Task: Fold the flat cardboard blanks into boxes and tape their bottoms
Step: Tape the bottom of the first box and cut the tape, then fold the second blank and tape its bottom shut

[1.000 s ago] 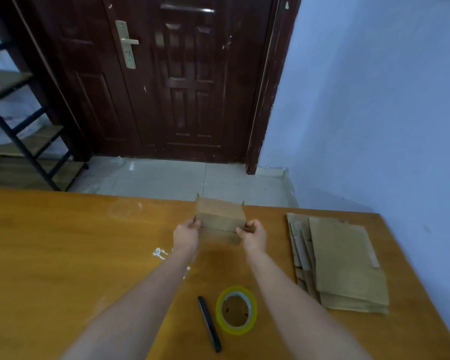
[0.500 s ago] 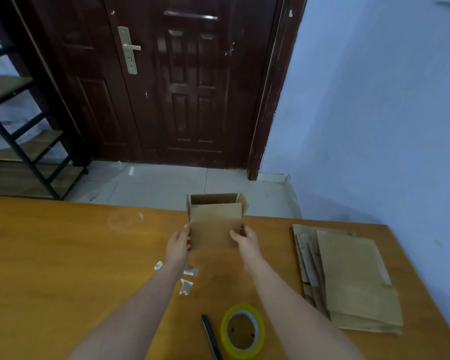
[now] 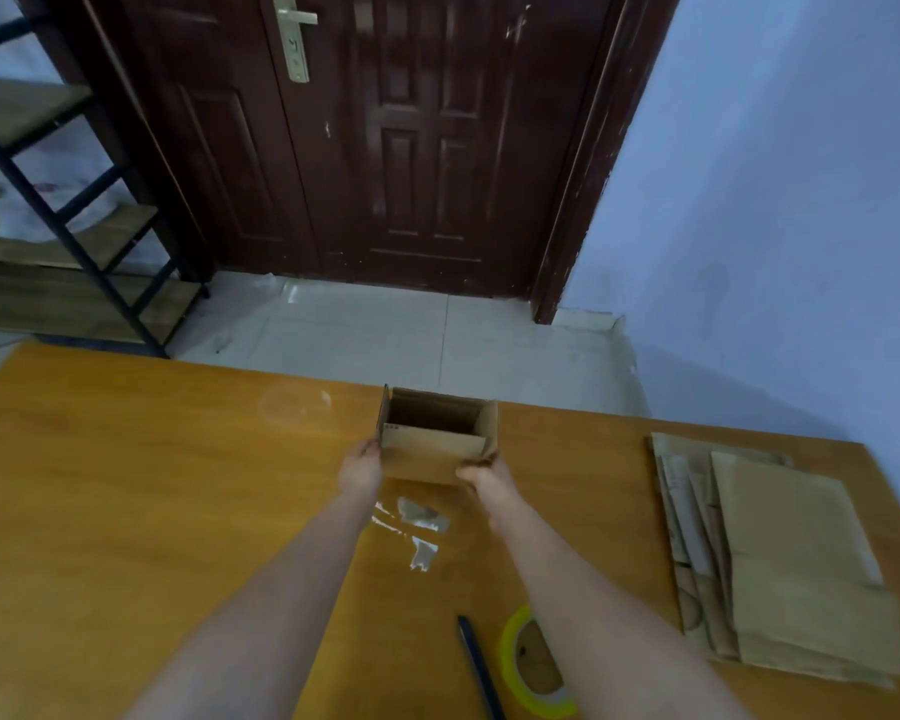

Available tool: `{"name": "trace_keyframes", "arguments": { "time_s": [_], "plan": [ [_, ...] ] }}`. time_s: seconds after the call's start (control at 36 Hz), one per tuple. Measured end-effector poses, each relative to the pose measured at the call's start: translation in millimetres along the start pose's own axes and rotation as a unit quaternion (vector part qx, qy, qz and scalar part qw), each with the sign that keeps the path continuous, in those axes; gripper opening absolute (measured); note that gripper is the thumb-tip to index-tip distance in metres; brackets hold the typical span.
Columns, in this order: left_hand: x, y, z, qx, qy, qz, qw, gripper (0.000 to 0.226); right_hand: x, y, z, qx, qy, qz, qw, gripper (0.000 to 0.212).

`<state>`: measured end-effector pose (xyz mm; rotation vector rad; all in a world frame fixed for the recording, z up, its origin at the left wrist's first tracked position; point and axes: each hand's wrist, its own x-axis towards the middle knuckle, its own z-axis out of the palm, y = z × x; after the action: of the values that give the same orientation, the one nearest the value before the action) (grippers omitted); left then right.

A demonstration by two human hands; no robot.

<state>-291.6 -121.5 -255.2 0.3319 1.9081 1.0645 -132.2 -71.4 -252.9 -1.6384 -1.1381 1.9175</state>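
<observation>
A small brown cardboard box [image 3: 432, 449] stands upright with its open top facing up, near the far edge of the wooden table [image 3: 126, 511]. My left hand [image 3: 360, 469] grips its lower left side. My right hand [image 3: 484, 478] grips its lower right corner. A stack of flat cardboard blanks [image 3: 780, 558] lies at the right of the table. A yellow roll of clear tape [image 3: 533, 667] lies near the front, partly hidden by my right forearm.
A black pen-like tool [image 3: 479, 667] lies just left of the tape roll. Scraps of clear tape [image 3: 419, 527] stick to the table between my forearms. Beyond the table are a tiled floor, a dark door [image 3: 385, 137] and a shelf rack [image 3: 63, 210] at left.
The box has been turned from lying low on the table to standing upright with its opening up, and moved toward the far edge. The tape scraps under my hands are now uncovered.
</observation>
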Motion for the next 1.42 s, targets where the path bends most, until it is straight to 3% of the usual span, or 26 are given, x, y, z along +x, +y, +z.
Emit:
{"name": "trace_keyframes", "arguments": {
  "time_s": [0.14,0.31,0.44,0.75,1.0,1.08,1.17,1.31,1.42],
  "plan": [
    [19.2,-8.7,-18.3,-0.088,-0.018,-0.02,0.996,0.045,16.2,4.6,33.7,-0.007,-0.015,0.038,0.999,0.049],
    [44.0,-19.9,-44.2,-0.059,-0.017,-0.007,0.998,0.06,30.1,-0.3,73.8,-0.003,-0.022,0.057,0.998,0.054],
    [67.7,-13.9,-62.8,-0.043,-0.004,0.024,0.999,0.06,42.0,-6.4,100.1,-0.022,-0.045,0.041,0.998,0.07],
    [108.1,-2.9,-91.8,-0.043,0.017,0.033,0.998,0.059,61.2,-34.7,132.0,-0.103,-0.088,0.025,0.99,0.068],
    [98.5,-3.6,-103.9,-0.064,-0.006,0.003,0.998,0.075,49.3,-40.0,138.1,-0.141,-0.081,0.032,0.986,0.074],
    [87.9,-13.2,-100.5,-0.002,-0.023,-0.014,1.0,0.07,40.4,-40.2,126.8,-0.187,-0.078,0.039,0.978,0.072],
    [72.6,-21.2,-92.7,0.147,-0.046,-0.013,0.988,0.061,30.7,-39.4,106.6,-0.253,-0.043,0.017,0.966,0.067],
    [37.8,-11.4,-66.8,0.349,-0.102,0.047,0.93,0.058,1.6,-44.0,51.7,-0.372,0.018,-0.024,0.928,0.047],
    [4.9,14.3,-32.9,0.46,-0.134,0.116,0.87,0.058,-25.0,-43.7,-7.3,-0.471,0.034,-0.041,0.881,0.047]
  ]
}}
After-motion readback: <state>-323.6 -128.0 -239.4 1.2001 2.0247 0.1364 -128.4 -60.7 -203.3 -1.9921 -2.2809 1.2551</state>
